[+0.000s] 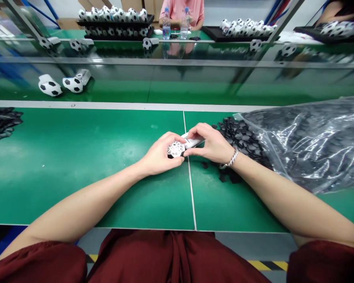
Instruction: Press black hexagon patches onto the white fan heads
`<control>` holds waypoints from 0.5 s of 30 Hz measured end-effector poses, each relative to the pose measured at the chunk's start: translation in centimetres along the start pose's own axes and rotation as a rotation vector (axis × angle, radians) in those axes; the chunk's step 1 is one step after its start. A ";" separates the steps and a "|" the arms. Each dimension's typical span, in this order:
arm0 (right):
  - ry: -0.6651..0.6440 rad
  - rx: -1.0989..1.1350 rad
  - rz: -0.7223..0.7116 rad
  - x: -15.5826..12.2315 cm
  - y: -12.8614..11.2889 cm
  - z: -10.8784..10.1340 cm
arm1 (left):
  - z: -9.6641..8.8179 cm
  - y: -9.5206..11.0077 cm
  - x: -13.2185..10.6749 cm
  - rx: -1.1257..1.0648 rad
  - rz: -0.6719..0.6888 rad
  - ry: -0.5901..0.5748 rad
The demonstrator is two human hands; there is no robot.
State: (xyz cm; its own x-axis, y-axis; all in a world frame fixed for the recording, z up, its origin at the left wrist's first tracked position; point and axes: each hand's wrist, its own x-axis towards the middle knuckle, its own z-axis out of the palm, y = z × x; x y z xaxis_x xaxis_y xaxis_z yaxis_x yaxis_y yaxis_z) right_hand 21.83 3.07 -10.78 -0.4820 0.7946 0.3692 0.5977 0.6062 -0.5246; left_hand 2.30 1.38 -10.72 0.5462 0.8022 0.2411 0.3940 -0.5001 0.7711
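Observation:
Above the green table, my left hand point(162, 154) curls its fingers around a small white and black piece with a lattice pattern, part of a soccer-ball-shaped item point(176, 149). A flat white strap-like part point(192, 142) reaches from it to the right. My right hand point(211, 143) pinches that white part between thumb and fingers. The two hands almost meet over the item, so its underside is hidden. Just right of my right hand lies a heap of small black flat pieces point(244, 137), some of them loose near my wrist.
A clear plastic bag point(318, 141) of black pieces fills the right side. More black pieces point(1, 124) lie at the far left. Beyond the white ledge point(120, 105), soccer-ball items point(49, 85) sit on a green belt. Filled black trays point(115, 23) and a person in pink point(194, 11) are behind.

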 end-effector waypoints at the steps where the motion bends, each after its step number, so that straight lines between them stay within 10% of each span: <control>1: 0.006 -0.060 0.024 0.0 0.1 0.0 | 0.0 0.0 0.0 0.004 -0.004 0.000; 15: -0.215 -0.293 -0.001 0.0 0.4 -0.2 | 0.2 0.0 0.1 0.012 0.003 0.014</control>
State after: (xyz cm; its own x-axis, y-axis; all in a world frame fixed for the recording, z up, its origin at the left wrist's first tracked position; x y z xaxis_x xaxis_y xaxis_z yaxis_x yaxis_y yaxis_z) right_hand 22.19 3.33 -10.87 -0.5873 0.7882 0.1838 0.7406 0.6150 -0.2708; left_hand 2.46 1.38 -10.78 0.5374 0.8048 0.2519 0.4011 -0.5067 0.7631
